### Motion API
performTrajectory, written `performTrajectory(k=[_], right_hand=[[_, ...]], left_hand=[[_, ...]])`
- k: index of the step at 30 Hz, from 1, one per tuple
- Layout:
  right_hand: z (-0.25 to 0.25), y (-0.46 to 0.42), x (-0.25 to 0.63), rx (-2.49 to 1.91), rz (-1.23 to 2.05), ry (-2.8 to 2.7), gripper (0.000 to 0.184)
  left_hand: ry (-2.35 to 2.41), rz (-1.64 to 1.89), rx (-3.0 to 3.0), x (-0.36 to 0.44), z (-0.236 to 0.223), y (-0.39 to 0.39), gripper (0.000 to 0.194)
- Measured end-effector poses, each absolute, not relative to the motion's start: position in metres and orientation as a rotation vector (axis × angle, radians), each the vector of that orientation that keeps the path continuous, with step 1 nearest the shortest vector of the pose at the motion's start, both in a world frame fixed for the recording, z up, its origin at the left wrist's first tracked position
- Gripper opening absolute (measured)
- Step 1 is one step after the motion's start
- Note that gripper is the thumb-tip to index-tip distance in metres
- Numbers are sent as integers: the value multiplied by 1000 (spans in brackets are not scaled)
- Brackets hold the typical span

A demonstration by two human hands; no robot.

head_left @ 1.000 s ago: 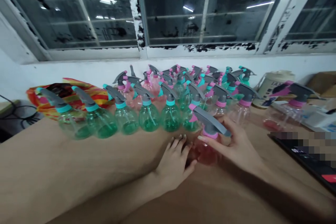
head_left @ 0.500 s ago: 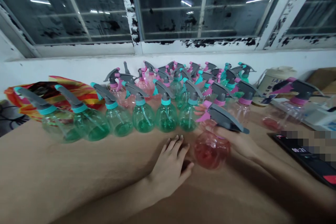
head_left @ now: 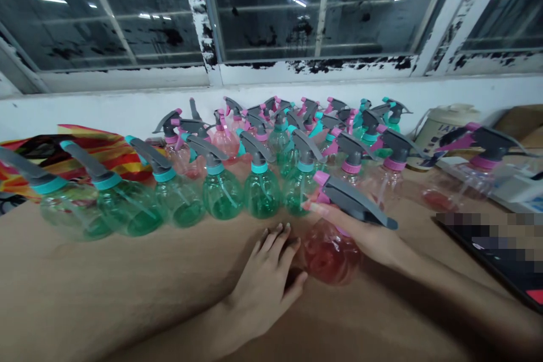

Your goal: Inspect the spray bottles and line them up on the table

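My right hand (head_left: 365, 229) is wrapped round the neck of a pink spray bottle (head_left: 328, 257), under its grey and pink trigger head. Reddish liquid shows in the round, clear body, which is slightly tilted. Just left of it, my left hand (head_left: 265, 274) rests palm down on the wooden table (head_left: 139, 294), fingers loosely spread and holding nothing. Beyond the hands runs a row of green spray bottles (head_left: 223, 198) with turquoise collars and some green liquid inside. Pink spray bottles (head_left: 392, 175) continue that row on the right.
More pink and green spray bottles (head_left: 229, 138) crowd behind the row, near the wall. A colourful bag (head_left: 114, 150) lies at the back left. On the right are a phone (head_left: 487, 249), another pink spray bottle (head_left: 470, 181) and a large beige container (head_left: 443, 130).
My right hand has brought the pink spray bottle slightly left and nearer to me, its fingers now at the neck. The view has shifted a little; my left hand stays flat.
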State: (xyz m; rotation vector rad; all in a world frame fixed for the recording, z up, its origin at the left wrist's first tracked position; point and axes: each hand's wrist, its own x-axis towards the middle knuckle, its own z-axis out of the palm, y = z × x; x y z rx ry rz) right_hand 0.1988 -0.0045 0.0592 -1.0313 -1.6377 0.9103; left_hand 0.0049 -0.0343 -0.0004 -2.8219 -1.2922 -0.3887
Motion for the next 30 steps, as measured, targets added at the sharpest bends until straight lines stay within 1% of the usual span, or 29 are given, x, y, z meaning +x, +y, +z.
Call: performTrajectory(k=[7, 9, 11, 13, 15, 20, 27, 30], right_hand=[[68, -13, 195, -1103, 774, -1575, 23], [69, -13, 195, -1120, 791, -1571, 21], [71, -13, 195, -1092, 877, -1595, 16], [72, -12, 194, -1031, 933, -1642, 18], [73, -11, 194, -995, 929, -1693, 20], [68, -11, 194, -966, 880, -1669, 19], [70, -14, 196, -1004, 870, -1723, 6], [71, -13, 196, -1005, 900, -1711, 11]], left_hand=[[-1286, -374, -2814, 5, -2, -32, 42], [-1267, -407, -2812, 4, -3, -32, 42], [-1256, -434, -2813, 3, -3, -32, 41], [-1258, -451, -2812, 3, -3, -32, 40], [-1261, -461, -2813, 3, -3, -32, 40], [-1259, -446, -2818, 3, -2, -31, 45], [-1252, -394, -2819, 4, -3, -31, 46], [-1251, -409, -2824, 3, -4, -31, 46]])
